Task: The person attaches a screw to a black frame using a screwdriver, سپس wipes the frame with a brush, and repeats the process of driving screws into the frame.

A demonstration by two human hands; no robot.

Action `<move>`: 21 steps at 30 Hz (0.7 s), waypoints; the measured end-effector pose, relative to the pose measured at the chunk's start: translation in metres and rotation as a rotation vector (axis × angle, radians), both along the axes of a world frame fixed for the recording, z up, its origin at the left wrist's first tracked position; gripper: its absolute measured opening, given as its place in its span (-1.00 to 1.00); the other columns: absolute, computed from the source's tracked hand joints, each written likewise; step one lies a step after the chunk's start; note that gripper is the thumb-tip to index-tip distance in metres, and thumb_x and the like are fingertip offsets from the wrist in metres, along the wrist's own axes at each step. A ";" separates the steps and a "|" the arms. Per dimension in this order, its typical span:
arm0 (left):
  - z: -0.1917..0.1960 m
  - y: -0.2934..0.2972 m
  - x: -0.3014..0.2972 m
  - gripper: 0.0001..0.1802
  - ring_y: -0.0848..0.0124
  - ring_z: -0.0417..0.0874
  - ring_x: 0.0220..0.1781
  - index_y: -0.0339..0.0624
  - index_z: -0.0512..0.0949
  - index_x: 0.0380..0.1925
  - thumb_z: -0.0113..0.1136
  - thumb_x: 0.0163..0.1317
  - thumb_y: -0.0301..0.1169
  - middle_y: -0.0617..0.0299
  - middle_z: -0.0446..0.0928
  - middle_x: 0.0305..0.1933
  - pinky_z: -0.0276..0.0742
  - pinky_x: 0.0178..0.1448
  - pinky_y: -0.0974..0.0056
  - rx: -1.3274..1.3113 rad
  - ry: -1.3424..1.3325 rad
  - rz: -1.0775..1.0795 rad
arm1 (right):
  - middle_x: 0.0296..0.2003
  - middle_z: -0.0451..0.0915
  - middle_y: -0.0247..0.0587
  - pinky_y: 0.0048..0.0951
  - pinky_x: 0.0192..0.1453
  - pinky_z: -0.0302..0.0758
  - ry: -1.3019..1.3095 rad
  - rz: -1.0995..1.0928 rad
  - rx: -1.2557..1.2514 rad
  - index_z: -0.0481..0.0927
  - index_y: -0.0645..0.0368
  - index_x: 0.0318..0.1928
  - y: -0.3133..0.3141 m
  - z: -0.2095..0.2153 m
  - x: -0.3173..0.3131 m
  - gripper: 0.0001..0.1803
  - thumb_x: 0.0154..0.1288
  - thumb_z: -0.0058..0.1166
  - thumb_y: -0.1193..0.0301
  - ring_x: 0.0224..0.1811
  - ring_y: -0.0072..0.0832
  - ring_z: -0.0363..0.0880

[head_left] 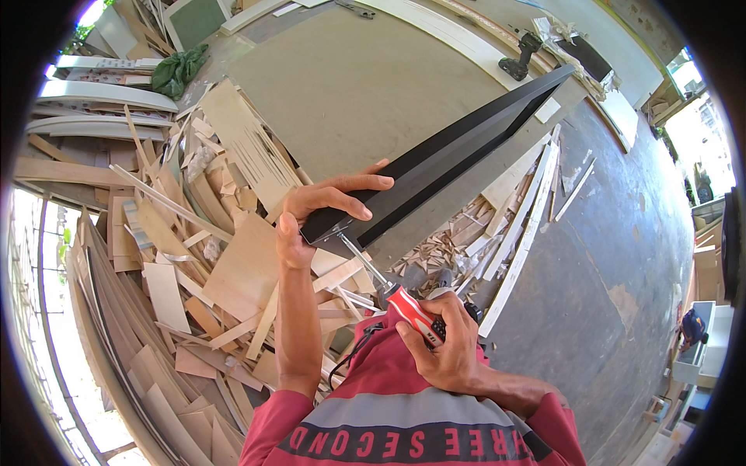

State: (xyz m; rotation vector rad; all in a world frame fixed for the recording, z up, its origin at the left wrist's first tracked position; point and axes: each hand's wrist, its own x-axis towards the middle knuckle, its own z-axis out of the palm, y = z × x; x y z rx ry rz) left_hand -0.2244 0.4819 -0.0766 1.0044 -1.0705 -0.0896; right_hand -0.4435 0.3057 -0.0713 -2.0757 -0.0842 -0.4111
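A long black trough-like piece (435, 159) stretches from the middle of the head view toward the far right. My left hand (322, 206) grips its near end, the thumb at the outer corner and the fingers laid across the top. In my right hand (444, 349), close to my body, is a screwdriver (412, 309) with a red, white and black handle. Its metal shaft points away from me and up to the left. The tip meets the small end face of the black piece; any screw there is too small to make out.
A cordless drill (521, 58) stands at the far right of the tan work surface (342, 85), with pliers (356, 9) at its far edge. Wood offcuts (241, 264) are heaped on the left, beside a green bag (179, 71). White strips (521, 233) lie on the grey floor (614, 256).
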 end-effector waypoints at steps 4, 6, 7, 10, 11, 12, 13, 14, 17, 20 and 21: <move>0.002 -0.001 -0.003 0.07 -0.37 0.44 0.34 -0.48 0.67 -0.26 -0.44 0.37 0.44 -0.56 0.52 0.11 0.05 0.52 -0.33 0.018 0.048 0.013 | -0.26 0.65 -0.15 -0.59 -0.57 0.32 1.079 0.123 1.500 0.59 0.29 -0.15 -0.019 0.006 0.007 -0.66 0.50 0.12 0.21 -0.42 -0.56 0.57; 0.002 -0.001 -0.003 0.08 -0.37 0.44 0.34 -0.48 0.67 -0.27 -0.45 0.37 0.45 -0.56 0.52 0.11 0.06 0.52 -0.33 0.025 0.053 0.015 | -0.19 0.59 -0.12 -0.70 -0.62 0.21 1.101 0.159 1.512 0.56 0.30 -0.05 -0.016 0.005 0.007 -0.60 0.56 0.00 0.14 -0.39 -0.58 0.51; 0.001 -0.002 -0.002 0.09 -0.38 0.46 0.31 -0.48 0.66 -0.27 -0.50 0.38 0.43 -0.58 0.51 0.11 0.03 0.51 -0.39 0.019 0.034 0.015 | -0.19 0.63 -0.13 -0.65 -0.60 0.27 1.078 0.161 1.523 0.56 0.30 -0.09 -0.016 0.006 0.006 -0.64 0.52 0.07 0.17 -0.40 -0.56 0.55; 0.000 -0.001 -0.005 0.10 -0.39 0.48 0.30 -0.49 0.65 -0.27 -0.56 0.39 0.43 -0.60 0.51 0.11 0.01 0.50 -0.44 0.011 0.021 0.018 | -0.22 0.65 -0.15 -0.47 -0.52 0.40 0.584 0.044 0.762 0.54 0.29 -0.16 0.002 0.012 -0.002 -0.68 0.39 0.27 0.26 -0.41 -0.49 0.57; 0.001 -0.001 -0.006 0.11 -0.39 0.47 0.30 -0.49 0.65 -0.27 -0.56 0.39 0.43 -0.59 0.51 0.11 0.02 0.50 -0.43 0.010 0.024 0.020 | -0.23 0.64 -0.17 -0.40 -0.49 0.44 0.343 -0.011 0.379 0.53 0.29 -0.17 0.008 0.014 -0.004 -0.67 0.34 0.33 0.29 -0.42 -0.46 0.57; 0.000 -0.002 -0.007 0.11 -0.40 0.47 0.30 -0.50 0.65 -0.27 -0.56 0.40 0.42 -0.59 0.51 0.11 0.02 0.50 -0.43 0.014 0.025 0.016 | -0.26 0.62 -0.18 -0.40 -0.49 0.44 0.283 -0.010 0.295 0.52 0.30 -0.16 0.006 0.012 -0.006 -0.67 0.35 0.32 0.29 -0.43 -0.45 0.57; 0.001 -0.003 -0.009 0.11 -0.40 0.46 0.31 -0.50 0.66 -0.27 -0.56 0.40 0.42 -0.59 0.51 0.11 0.03 0.50 -0.42 0.018 0.027 0.013 | -0.29 0.60 -0.19 -0.40 -0.49 0.44 0.224 -0.008 0.212 0.50 0.30 -0.15 0.004 0.006 -0.006 -0.66 0.35 0.31 0.29 -0.44 -0.44 0.56; 0.001 -0.004 -0.010 0.11 -0.41 0.45 0.32 -0.50 0.66 -0.26 -0.57 0.40 0.42 -0.59 0.51 0.11 0.03 0.50 -0.42 0.022 0.028 0.010 | -0.32 0.58 -0.20 -0.40 -0.50 0.44 0.164 -0.005 0.128 0.49 0.31 -0.14 0.000 0.001 -0.007 -0.66 0.36 0.31 0.30 -0.45 -0.44 0.55; 0.001 -0.004 -0.011 0.11 -0.41 0.45 0.32 -0.50 0.66 -0.27 -0.58 0.41 0.42 -0.58 0.52 0.09 0.04 0.50 -0.41 0.042 0.014 0.025 | -0.34 0.55 -0.18 -0.51 -0.57 0.36 0.770 0.149 1.124 0.49 0.33 -0.09 -0.018 0.004 -0.001 -0.66 0.47 0.15 0.24 -0.46 -0.47 0.54; 0.004 -0.005 -0.012 0.12 -0.42 0.45 0.32 -0.50 0.67 -0.28 -0.61 0.41 0.41 -0.58 0.53 0.08 0.04 0.50 -0.40 0.029 0.012 0.016 | -0.33 0.56 -0.14 -0.68 -0.66 0.21 1.111 0.245 1.753 0.49 0.34 -0.04 -0.019 0.006 0.000 -0.61 0.59 -0.07 0.18 -0.47 -0.56 0.52; 0.004 -0.005 -0.012 0.13 -0.41 0.45 0.32 -0.50 0.67 -0.28 -0.62 0.41 0.41 -0.58 0.53 0.08 0.04 0.50 -0.40 0.032 0.014 0.014 | -0.32 0.56 -0.15 -0.67 -0.65 0.23 1.113 0.233 1.699 0.49 0.34 -0.04 -0.018 0.007 0.000 -0.63 0.56 -0.01 0.20 -0.47 -0.57 0.52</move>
